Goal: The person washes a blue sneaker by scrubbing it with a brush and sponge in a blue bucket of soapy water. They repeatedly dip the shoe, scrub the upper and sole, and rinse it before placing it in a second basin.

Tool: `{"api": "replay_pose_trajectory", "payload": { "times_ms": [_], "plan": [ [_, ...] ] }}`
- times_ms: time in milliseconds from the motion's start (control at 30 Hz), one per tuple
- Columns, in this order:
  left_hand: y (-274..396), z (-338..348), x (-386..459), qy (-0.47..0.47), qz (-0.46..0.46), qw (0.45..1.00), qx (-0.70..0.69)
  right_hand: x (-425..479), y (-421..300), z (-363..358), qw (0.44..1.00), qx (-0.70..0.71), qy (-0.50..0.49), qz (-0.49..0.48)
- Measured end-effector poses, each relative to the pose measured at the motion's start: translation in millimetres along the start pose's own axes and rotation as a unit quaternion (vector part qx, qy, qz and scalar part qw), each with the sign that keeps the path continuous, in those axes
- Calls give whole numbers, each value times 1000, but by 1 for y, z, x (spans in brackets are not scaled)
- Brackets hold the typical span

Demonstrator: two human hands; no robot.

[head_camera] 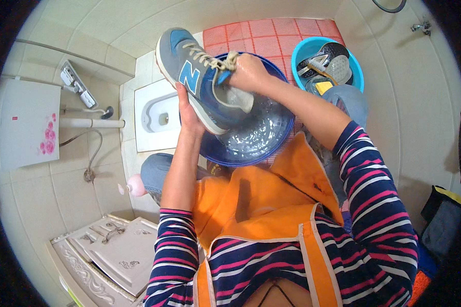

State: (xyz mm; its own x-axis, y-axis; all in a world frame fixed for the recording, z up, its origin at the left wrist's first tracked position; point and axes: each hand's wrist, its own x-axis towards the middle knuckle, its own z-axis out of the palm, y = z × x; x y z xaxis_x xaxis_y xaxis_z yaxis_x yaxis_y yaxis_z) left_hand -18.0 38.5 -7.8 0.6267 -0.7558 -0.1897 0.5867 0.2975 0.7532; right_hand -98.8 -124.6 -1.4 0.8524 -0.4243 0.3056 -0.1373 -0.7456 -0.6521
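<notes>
A grey and blue lace-up sneaker [181, 57] with a large N on its side is tilted, toe up and to the left, over a dark blue basin [203, 155]. My left hand [191, 115] holds it from below, thumb on the side and the pale sole against the palm. At the collar, my right hand [251, 73] is closed in a fist around the tongue and the cream laces [207, 61]; its fingertips are hidden. Clear, rippled water [249, 136] lies in the basin beneath the shoe's heel. The pale inner lining [240, 99] shows at the shoe's opening.
A turquoise basin [360, 63] at the right holds black-and-white shoes [334, 61], a brush and a yellow sponge [324, 88]. A squat toilet [139, 122] is set into the floor at left. Red matting [230, 34] lies beyond the basin. A pink bottle [137, 186] stands by my left knee.
</notes>
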Motion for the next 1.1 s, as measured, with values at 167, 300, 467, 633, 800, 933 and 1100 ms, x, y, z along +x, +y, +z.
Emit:
{"api": "replay_pose_trajectory", "payload": {
  "times_ms": [167, 300, 467, 633, 800, 933, 1100],
  "plan": [
    [-4, -12, 4, -8, -11, 1000, -27, 18, 11, 8, 994, -89, -4, -63],
    [0, -4, 0, -17, 36, 999, -15, 8, 22, 34, 998, 28, 30, -42],
    [-1, -20, 12, 22, 69, 996, 44, 0, 44, 60, 976, 160, -107, 103],
    [14, -23, 7, 41, 187, 971, 144, -31, 17, 52, 859, 329, -287, 268],
    [17, -27, 4, 41, 288, 917, 274, -64, 3, 61, 581, 583, -342, 453],
    [25, -13, -1, 18, 337, 880, 336, -57, 5, 43, 466, 701, -385, 378],
    [15, 14, -15, -23, 299, 901, 313, -74, -4, 58, 568, 641, -324, 403]
  ]
}}
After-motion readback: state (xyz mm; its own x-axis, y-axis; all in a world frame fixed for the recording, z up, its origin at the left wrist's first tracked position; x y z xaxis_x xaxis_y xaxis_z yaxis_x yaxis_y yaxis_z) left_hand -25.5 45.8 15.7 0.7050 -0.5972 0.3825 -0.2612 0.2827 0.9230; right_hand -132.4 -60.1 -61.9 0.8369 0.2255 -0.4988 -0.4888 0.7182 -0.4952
